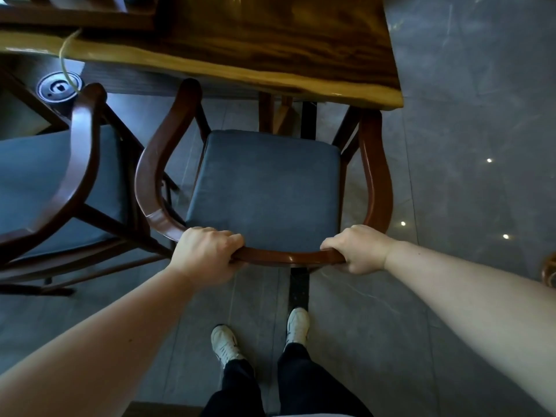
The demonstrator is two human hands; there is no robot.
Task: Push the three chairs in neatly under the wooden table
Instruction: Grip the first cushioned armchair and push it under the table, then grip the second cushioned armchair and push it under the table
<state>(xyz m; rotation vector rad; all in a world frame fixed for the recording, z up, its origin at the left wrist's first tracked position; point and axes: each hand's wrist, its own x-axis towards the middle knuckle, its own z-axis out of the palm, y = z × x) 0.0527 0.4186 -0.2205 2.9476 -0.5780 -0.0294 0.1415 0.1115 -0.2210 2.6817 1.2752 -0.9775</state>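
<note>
Far left: second chair (81, 164), dark wood frame, grey-blue seat cushion, only partly in view; its curved arm ends just short of the wooden table's (270, 46) near edge. A round black floor fitting (58, 87) sits on the floor beyond it, with a pale cord (64, 55) hanging over the table edge above it.

Left hand (204, 254): fingers wrapped over the top of the back rail of the centre chair (264, 182), closed tight on the wood at the rail's left end.

Centre chair: curved reddish-brown rail, grey-blue cushion. Front part of the seat lies near the table's near edge; both arm tips reach the edge, the right tip below the table's near right corner. Most of the seat is out from under the top.

Right hand (358, 251): fingers curled around the right end of the same rail, firm grasp.

Below: two white shoes (224, 344) on grey tile floor (451, 176), dark trousers.
</note>
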